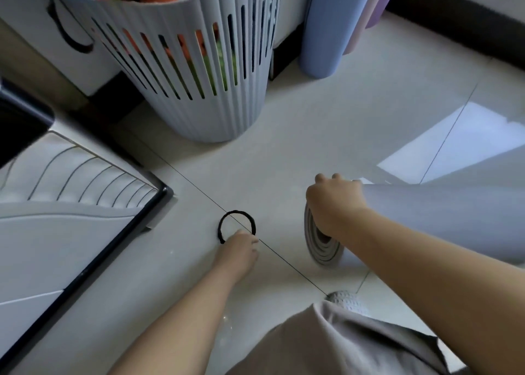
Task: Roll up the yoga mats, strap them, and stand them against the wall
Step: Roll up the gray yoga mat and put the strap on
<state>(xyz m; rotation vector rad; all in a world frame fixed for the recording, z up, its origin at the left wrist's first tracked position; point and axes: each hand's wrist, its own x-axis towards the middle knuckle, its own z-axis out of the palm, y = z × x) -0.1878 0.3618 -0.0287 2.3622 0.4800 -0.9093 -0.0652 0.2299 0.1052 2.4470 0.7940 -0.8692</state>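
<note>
A grey yoga mat (443, 218) lies rolled up on the tiled floor at the right, its spiral end facing me. My right hand (335, 201) presses on top of that end and grips the roll. A black elastic band (237, 225) lies as a ring on the floor to the left of the roll. My left hand (238, 251) touches the band's near edge, fingers pinched on it. A blue rolled mat (332, 28) stands upright at the back, with a pink and a purple roll (377, 2) behind it against the wall.
A tall grey slatted basket (204, 70) full of colourful items stands at the back centre. A white cabinet panel with a black frame (85, 221) fills the left. A dark baseboard (460, 22) runs along the back right wall. My knee and a grey slipper (346, 302) are at the bottom.
</note>
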